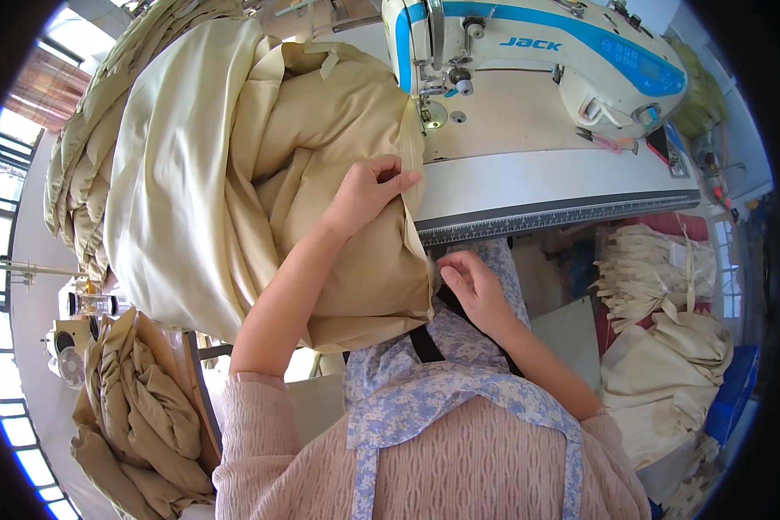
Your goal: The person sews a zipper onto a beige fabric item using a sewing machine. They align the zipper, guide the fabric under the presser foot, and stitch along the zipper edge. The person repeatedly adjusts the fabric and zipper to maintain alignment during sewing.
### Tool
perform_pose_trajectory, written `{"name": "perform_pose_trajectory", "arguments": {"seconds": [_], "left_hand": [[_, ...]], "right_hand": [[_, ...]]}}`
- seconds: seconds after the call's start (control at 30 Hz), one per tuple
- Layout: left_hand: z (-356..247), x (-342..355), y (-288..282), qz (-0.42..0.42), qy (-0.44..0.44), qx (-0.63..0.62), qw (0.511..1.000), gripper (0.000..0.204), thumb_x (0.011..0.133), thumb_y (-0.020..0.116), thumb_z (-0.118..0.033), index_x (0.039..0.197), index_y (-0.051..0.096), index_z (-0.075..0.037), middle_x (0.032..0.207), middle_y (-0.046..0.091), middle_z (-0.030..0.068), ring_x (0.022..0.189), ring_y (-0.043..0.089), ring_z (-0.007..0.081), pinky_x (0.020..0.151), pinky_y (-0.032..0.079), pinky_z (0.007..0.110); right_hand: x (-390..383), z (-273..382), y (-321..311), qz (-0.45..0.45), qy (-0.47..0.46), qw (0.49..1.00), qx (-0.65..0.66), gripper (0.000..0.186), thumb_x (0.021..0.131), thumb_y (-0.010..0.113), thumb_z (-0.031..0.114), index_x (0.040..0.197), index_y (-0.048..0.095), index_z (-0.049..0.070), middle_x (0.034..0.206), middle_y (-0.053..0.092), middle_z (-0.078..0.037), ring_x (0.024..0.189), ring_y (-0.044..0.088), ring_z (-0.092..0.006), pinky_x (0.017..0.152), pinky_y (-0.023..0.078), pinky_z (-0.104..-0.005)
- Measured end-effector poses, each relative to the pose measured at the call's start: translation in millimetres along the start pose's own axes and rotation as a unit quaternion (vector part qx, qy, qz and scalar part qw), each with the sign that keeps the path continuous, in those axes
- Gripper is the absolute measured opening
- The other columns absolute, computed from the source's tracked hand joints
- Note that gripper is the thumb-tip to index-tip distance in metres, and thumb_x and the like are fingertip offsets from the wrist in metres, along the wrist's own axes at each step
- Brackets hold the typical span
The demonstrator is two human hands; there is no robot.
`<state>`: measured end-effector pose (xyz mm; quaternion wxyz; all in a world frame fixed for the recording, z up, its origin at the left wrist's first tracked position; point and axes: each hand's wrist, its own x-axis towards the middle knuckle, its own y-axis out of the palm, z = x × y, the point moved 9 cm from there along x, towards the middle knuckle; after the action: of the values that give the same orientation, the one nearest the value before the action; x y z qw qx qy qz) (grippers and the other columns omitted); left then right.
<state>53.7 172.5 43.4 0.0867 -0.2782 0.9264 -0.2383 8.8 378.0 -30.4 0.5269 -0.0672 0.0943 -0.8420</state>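
A large bunched mass of beige fabric (321, 251) lies over the left part of the white sewing machine table and hangs past its front edge. My left hand (377, 191) pinches this fabric near its right edge, below the machine's lit needle area (432, 115). My right hand (466, 284) is lower, beside the fabric's hanging edge, below the table's ruler strip (529, 221); its fingers are curled, and what they hold, if anything, is hard to make out. The sewing machine (537, 65) stands at the top. A floral blue apron (442, 416) covers my lap.
More olive-beige fabric (87, 173) is heaped at far left, with another pile (139, 407) below. A small fan (69, 368) stands at left. Pink-handled snips (611, 143) lie on the machine table. Cream cloth bundles (659, 373) and a blue bin (732, 399) are at right.
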Motion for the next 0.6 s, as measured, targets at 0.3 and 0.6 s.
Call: {"name": "perform_pose_trajectory", "arguments": {"seconds": [0.3,0.6], "left_hand": [[2.1,11.8,-11.9,-0.07,0.044,0.016,0.996,0.031,0.093,0.078,-0.029,0.087,0.067,-0.001,0.073,0.057,0.001,0.076,0.052,0.0137,0.075,0.045,0.031],[-51.3,-7.1,7.5,-0.114,0.265,0.349,0.891,0.04,0.094,0.073,-0.034,0.127,0.068,-0.012,0.131,0.065,0.0055,0.124,0.059,0.0275,0.106,0.044,0.047]], "right_hand": [[-16.7,-12.3,28.8,0.069,0.182,0.946,0.26,0.03,0.102,0.069,0.031,0.103,0.067,0.001,0.091,0.069,0.001,0.079,0.06,-0.005,0.071,0.049,-0.0244],[-33.7,-10.3,21.0,0.055,0.109,0.976,0.181,0.025,0.098,0.075,0.024,0.098,0.068,0.0,0.092,0.072,-0.006,0.078,0.065,-0.0114,0.072,0.054,-0.0287]]}}
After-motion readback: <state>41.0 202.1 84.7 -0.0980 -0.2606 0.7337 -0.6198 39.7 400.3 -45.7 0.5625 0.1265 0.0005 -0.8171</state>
